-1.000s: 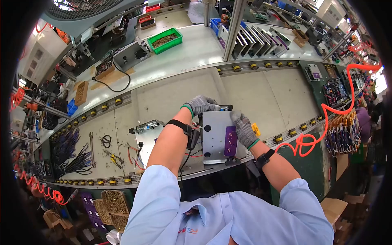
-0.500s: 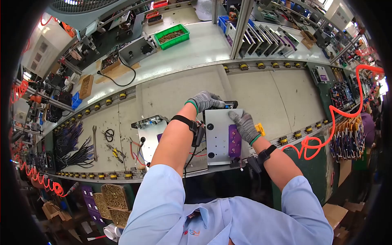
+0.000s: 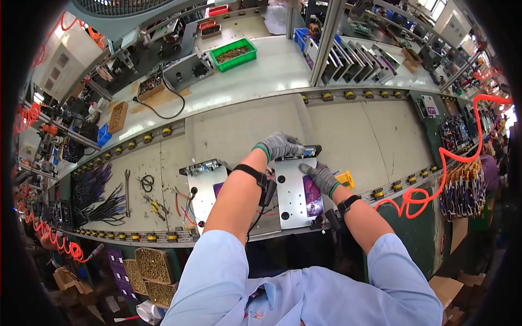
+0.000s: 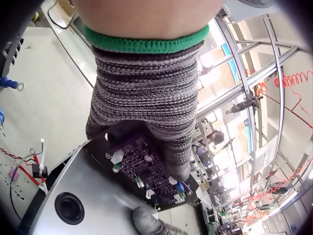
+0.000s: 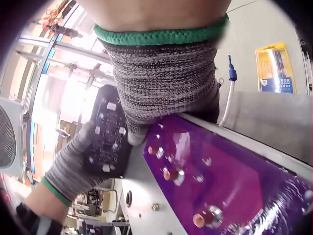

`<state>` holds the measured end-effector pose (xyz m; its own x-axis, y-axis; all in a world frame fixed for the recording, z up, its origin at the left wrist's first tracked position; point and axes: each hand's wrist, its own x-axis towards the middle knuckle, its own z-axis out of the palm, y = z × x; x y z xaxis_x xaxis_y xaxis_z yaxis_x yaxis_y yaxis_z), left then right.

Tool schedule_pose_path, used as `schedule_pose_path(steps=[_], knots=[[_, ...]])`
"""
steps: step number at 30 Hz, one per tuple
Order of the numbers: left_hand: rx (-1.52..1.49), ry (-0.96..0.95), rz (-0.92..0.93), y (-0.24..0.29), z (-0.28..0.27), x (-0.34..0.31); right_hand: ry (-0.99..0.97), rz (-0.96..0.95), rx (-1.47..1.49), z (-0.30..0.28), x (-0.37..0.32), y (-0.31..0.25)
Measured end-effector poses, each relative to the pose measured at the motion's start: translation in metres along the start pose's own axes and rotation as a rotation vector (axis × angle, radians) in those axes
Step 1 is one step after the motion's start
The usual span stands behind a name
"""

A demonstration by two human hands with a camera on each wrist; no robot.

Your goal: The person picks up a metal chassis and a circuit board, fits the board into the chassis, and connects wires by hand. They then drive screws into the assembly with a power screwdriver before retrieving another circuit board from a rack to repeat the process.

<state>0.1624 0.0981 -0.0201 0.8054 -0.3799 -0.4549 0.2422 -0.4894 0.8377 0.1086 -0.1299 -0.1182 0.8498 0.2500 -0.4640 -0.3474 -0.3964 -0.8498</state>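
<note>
A flat silver metal case (image 3: 292,190) with a purple panel (image 3: 312,196) on its right side lies in front of the person, long side toward the body. A dark end piece (image 3: 310,151) at its far end carries a circuit board (image 4: 142,166), seen close up in the left wrist view. The gloved left hand (image 3: 280,146) grips this far end, its fingers over the board face. At the case's right edge, the gloved right hand (image 3: 322,178) holds on beside the purple panel, its fingers partly hidden underneath. A second silver case (image 3: 206,187) lies left, partly behind the left forearm.
A yellow packet (image 3: 344,178) is just right of the right hand. Pliers (image 3: 157,206), a wrench (image 3: 127,190) and bundled dark cables (image 3: 100,198) lie at the left. A coiled orange hose (image 3: 413,190) hangs at the right. Beyond the rail stands a green bin (image 3: 234,55).
The case's far end has tilted, and more of its dark end piece shows now. Both hands keep their hold. The head view has shifted slightly.
</note>
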Motion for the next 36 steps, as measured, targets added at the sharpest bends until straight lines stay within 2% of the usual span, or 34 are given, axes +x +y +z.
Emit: schedule_pose_path(steps=[2,4,9,12,14,15,16,17,18,19,20,22,24,25,27,28,29,32,33,36], knots=[[-0.020,-0.043,-0.024,0.000,0.001,-0.007,-0.088,0.057,0.257,-0.006,-0.011,-0.020],[-0.118,-0.082,-0.015,-0.005,0.006,-0.010,-0.112,0.056,0.247,-0.016,-0.007,-0.021],[-0.113,0.027,-0.005,-0.010,0.014,-0.020,-0.142,-0.009,0.108,-0.024,-0.003,-0.030],[-0.137,0.088,0.023,-0.020,0.024,-0.017,-0.188,0.049,0.285,-0.029,-0.002,-0.011],[-0.052,0.171,-0.017,-0.009,0.025,-0.021,0.041,0.108,-0.019,-0.041,-0.023,-0.018],[0.207,0.310,0.021,0.000,0.027,-0.029,0.083,-0.049,-0.209,-0.046,-0.053,-0.037],[0.219,0.311,0.034,0.008,0.027,-0.039,0.007,-0.151,-0.175,-0.043,-0.078,-0.045],[0.375,0.458,0.094,0.014,0.028,-0.053,-0.073,-0.251,-0.141,-0.036,-0.101,-0.042],[0.532,0.602,0.153,0.018,0.031,-0.068,-0.252,-0.344,-0.316,-0.025,-0.103,-0.015],[0.547,0.604,0.160,0.021,0.034,-0.084,-0.305,-0.553,-0.591,-0.024,-0.149,-0.066],[0.469,0.609,0.196,0.023,0.037,-0.101,-0.257,-0.649,-0.826,-0.011,-0.169,-0.074],[0.405,0.618,0.225,0.033,0.049,-0.133,-0.358,-0.764,-1.126,0.008,-0.167,-0.056],[0.398,0.409,0.105,0.039,0.064,-0.166,-0.412,-0.721,-1.189,0.007,-0.153,-0.049],[0.404,0.417,0.094,0.033,0.073,-0.176,-0.462,-0.660,-1.263,0.004,-0.147,-0.051],[0.409,0.302,0.040,0.015,0.099,-0.191,-0.429,-0.713,-1.231,-0.017,-0.144,-0.055],[0.452,0.316,0.010,-0.001,0.115,-0.192,-0.388,-0.757,-1.207,-0.026,-0.144,-0.060],[0.363,0.325,-0.060,-0.015,0.129,-0.189,-0.430,-0.729,-1.225,-0.030,-0.147,-0.067],[0.238,0.381,-0.149,-0.056,0.156,-0.164,-0.515,-0.765,-1.265,-0.020,-0.152,-0.040],[0.205,0.432,-0.173,-0.055,0.157,-0.159,-0.510,-0.676,-1.339,-0.016,-0.160,-0.050],[0.202,0.319,-0.262,-0.057,0.160,-0.152,-0.449,-0.704,-1.257,-0.015,-0.162,-0.043]])
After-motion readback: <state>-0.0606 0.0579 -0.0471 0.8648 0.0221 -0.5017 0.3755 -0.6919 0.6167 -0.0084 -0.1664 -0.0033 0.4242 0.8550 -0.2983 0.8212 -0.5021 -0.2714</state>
